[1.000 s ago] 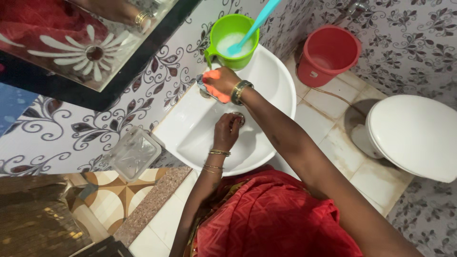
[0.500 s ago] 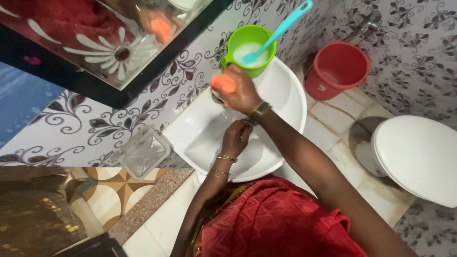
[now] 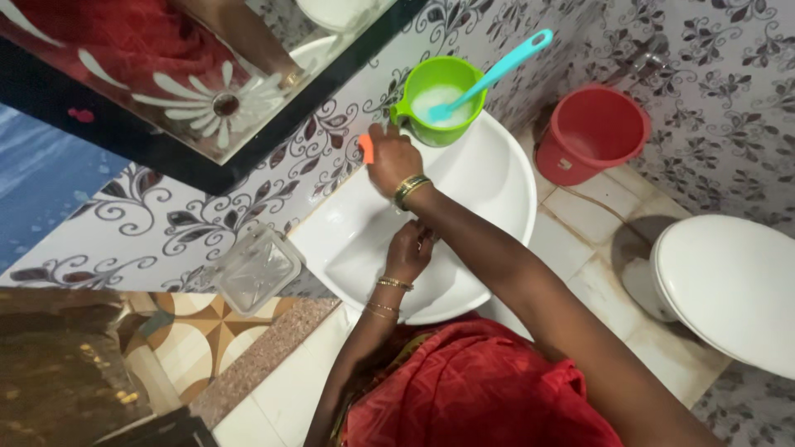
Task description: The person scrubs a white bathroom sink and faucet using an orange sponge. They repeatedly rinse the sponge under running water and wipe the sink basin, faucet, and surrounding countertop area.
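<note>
White washbasin (image 3: 497, 178): wall-mounted, bowl facing the person. Green mug (image 3: 439, 101): stood on the back rim, within reach, soapy liquid and teal brush (image 3: 497, 70) inside. Right hand (image 3: 392, 161): fingers closed around orange sponge (image 3: 367, 147) at the basin's rear, tap hidden beneath. Left hand (image 3: 410, 248): fingers curled over the drain; contents indiscernible.

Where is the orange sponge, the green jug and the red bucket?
orange sponge (image 3: 367, 147), head view, its exposed edge beside the right hand.
green jug (image 3: 422, 131), head view, its outer wall.
red bucket (image 3: 561, 159), head view, its outer side.
</note>
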